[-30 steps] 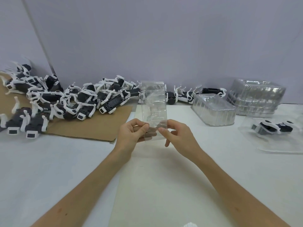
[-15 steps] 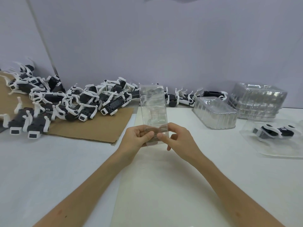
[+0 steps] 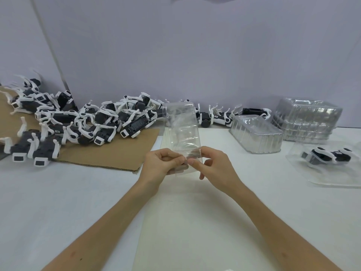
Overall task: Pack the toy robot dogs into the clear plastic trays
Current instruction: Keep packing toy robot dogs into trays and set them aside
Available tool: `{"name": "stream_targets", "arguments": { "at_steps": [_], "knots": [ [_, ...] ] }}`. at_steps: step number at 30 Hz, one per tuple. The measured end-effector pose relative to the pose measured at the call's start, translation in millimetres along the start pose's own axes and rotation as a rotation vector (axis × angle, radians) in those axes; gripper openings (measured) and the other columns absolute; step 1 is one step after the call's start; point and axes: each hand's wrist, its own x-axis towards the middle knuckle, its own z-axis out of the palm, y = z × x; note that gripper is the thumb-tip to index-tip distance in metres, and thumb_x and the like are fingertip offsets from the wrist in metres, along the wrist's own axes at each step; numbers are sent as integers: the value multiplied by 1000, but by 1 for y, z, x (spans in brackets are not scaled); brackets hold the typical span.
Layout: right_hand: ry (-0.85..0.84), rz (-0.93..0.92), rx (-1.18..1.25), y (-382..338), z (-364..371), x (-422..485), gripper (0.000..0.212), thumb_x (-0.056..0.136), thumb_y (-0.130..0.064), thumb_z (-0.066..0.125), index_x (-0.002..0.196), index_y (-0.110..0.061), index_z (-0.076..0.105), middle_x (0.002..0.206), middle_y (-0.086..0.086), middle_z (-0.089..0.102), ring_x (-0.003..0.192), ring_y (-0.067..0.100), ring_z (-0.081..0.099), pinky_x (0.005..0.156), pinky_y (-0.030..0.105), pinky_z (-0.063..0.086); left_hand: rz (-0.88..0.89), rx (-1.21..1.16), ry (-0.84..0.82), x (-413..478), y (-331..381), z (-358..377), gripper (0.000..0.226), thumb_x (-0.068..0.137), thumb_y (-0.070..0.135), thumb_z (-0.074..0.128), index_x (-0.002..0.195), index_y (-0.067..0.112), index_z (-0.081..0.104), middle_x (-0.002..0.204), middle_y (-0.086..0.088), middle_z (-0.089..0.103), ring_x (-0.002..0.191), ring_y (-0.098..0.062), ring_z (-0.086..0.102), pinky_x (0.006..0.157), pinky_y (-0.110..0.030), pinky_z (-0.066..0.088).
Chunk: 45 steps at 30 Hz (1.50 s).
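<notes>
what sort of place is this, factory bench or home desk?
Probably a toy packing station: a heap of identical toy robot dogs on cardboard, stacked clear plastic trays, and the left hand and right hand pinching an empty tray.

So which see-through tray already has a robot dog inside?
The tray at the far right, with one black-and-white dog lying in it. The held tray and the stacked trays look empty.

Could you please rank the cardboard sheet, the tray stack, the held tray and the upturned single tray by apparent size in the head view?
1. cardboard sheet
2. tray stack
3. held tray and upturned single tray: these look alike, and the held one is nearer the camera, so I leave them unranked.
</notes>
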Motion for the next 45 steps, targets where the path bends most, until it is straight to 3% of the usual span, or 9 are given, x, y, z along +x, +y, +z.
{"name": "stream_targets", "arguments": {
  "at_steps": [5, 11, 15, 18, 22, 28, 36, 39, 45],
  "knots": [
    [21, 13, 30, -2, -2, 2, 10, 90, -20, 71, 80, -21, 68, 92, -8, 73, 48, 12, 55, 52, 13, 45, 33, 29, 43, 2, -1, 5, 22, 74, 5, 83, 62, 13, 67, 78, -15, 76, 72, -29, 76, 61, -27, 59],
    [20, 35, 38, -3, -4, 4, 9, 91, -21, 70, 90, -12, 72, 94, -4, 72, 49, 10, 56, 55, 14, 46, 59, 37, 58, 3, 0, 6, 25, 57, 27, 87, 58, 16, 65, 78, -18, 75, 74, -30, 76, 62, -29, 60],
    [12, 25, 75, -4, -5, 5, 4, 90, -15, 71, 86, -13, 72, 93, 1, 73, 50, 2, 56, 53, 16, 46, 58, 32, -20, 1, 2, 8, 25, 70, 27, 81, 72, 8, 65, 83, -14, 77, 78, -27, 76, 64, -26, 59],
    [12, 37, 68, -3, -5, 5, 1, 89, -17, 73, 88, -16, 73, 93, -4, 74, 48, 6, 57, 53, 17, 47, 47, 41, -83, -1, 5, 8, 14, 93, 23, 66, 89, 9, 69, 91, -11, 78, 84, -26, 76, 67, -24, 58],
    [24, 63, 48, 0, -8, 5, 7, 90, -22, 72, 90, -15, 72, 93, -4, 73, 48, 15, 58, 58, 21, 51, 37, 62, -196, -1, 9, 4, 24, 105, 20, 47, 117, 16, 68, 111, -3, 76, 96, -27, 75, 76, -25, 58],
    [-6, 26, 70, -5, -8, 6, 4, 89, -16, 73, 88, -21, 74, 94, -4, 74, 51, 4, 59, 55, 15, 48, 4, 31, -77, 0, 9, 1, 13, 93, 14, 66, 103, 11, 73, 100, -6, 78, 84, -29, 76, 68, -25, 58],
    [-10, 77, 93, -1, -13, 11, 1, 88, -19, 74, 87, -18, 75, 92, -6, 74, 50, 16, 60, 58, 19, 49, 0, -14, 9, 1, 12, 7, 28, 60, 36, 83, 73, 14, 71, 89, -11, 78, 74, -29, 76, 58, -24, 57],
    [-10, 80, 142, 0, -18, 13, 5, 87, -22, 75, 82, -24, 76, 85, -7, 73, 50, 19, 55, 59, 21, 49, 25, -33, -4, 1, 11, 10, 20, 65, 36, 81, 69, 18, 73, 90, -13, 77, 76, -30, 76, 59, -26, 58],
    [1, 92, 251, -1, -27, 16, 6, 86, -15, 76, 87, -10, 76, 85, 3, 74, 52, 17, 47, 54, 19, 45, 44, -105, -62, 1, 9, 12, 26, 74, 42, 73, 82, 18, 77, 98, -12, 77, 81, -31, 76, 64, -28, 59]
  ]
}}
